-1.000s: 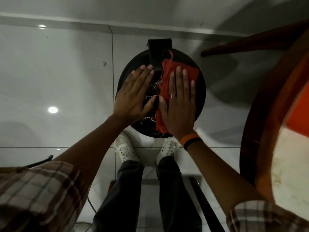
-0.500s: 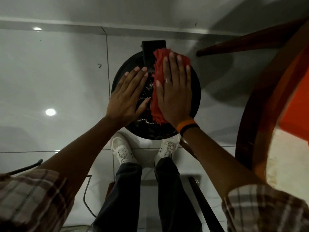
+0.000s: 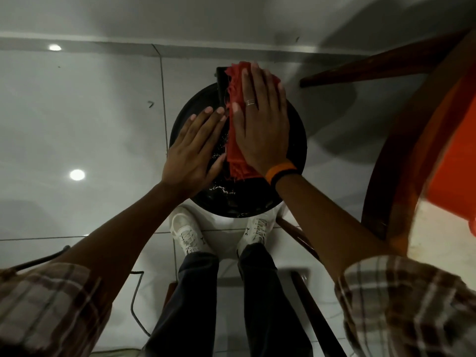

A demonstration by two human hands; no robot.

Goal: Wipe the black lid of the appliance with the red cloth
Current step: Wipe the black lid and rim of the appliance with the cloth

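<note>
The right hand (image 3: pixel 260 124) lies flat, fingers together, pressing the cloth (image 3: pixel 235 150) onto the lid (image 3: pixel 296 150); cloth shows beyond the fingertips over the handle (image 3: pixel 221 82) and below the palm. The left hand (image 3: pixel 192 153) lies open just beside it, bracing the lid. Judged best: keep even palm pressure, overlap strokes, reach the specks nearer the wrist

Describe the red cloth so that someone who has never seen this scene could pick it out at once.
Start at the round black lid in the middle of the view, above the white shoes. On its far half, the right hand presses flat on the red cloth, which runs from near the wrist up past the fingers. It is the only frayed red fabric there; the left hand beside it lies bare on the lid.
</note>
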